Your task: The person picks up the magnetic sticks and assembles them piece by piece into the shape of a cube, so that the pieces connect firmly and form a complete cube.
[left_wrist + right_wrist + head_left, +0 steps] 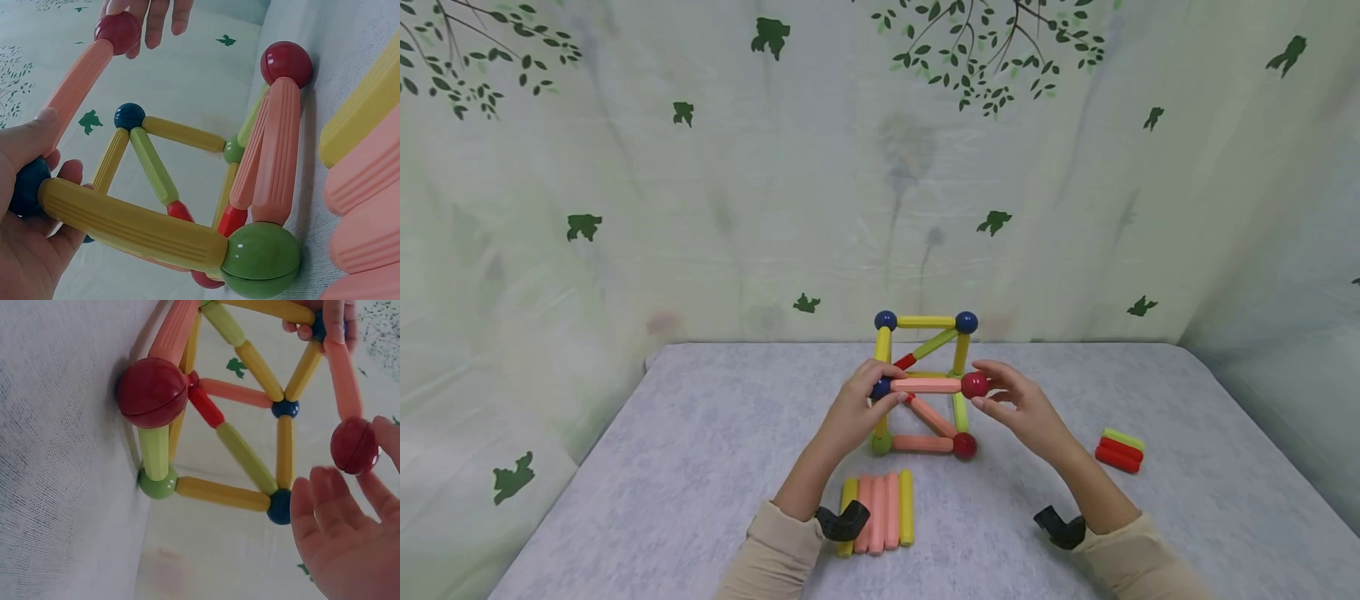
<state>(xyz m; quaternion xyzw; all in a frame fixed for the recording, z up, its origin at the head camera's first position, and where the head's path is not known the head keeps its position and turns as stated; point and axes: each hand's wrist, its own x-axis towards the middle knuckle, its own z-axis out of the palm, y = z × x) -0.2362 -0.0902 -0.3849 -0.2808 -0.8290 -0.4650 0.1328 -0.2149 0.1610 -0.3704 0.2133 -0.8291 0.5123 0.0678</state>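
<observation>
A frame of magnetic rods and balls stands on the table. My left hand (857,404) grips a blue ball (28,187) at its near upper left corner, the thumb lying against a pink rod (927,386). That rod runs level from the blue ball to a red ball (975,385), which my right hand (1018,400) pinches between thumb and fingers. A yellow rod (134,222) joins the held blue ball to a green ball (261,259) at the base. Another red ball (152,394) sits low at the near right corner, with no upright rod between it and the held red ball.
Loose pink rods (877,512) and yellow rods (907,508) lie in a row near my left forearm. Off to the right are red rods (1120,455) and a yellow-green rod (1123,437). A leaf-patterned curtain (850,167) hangs behind the table (715,467).
</observation>
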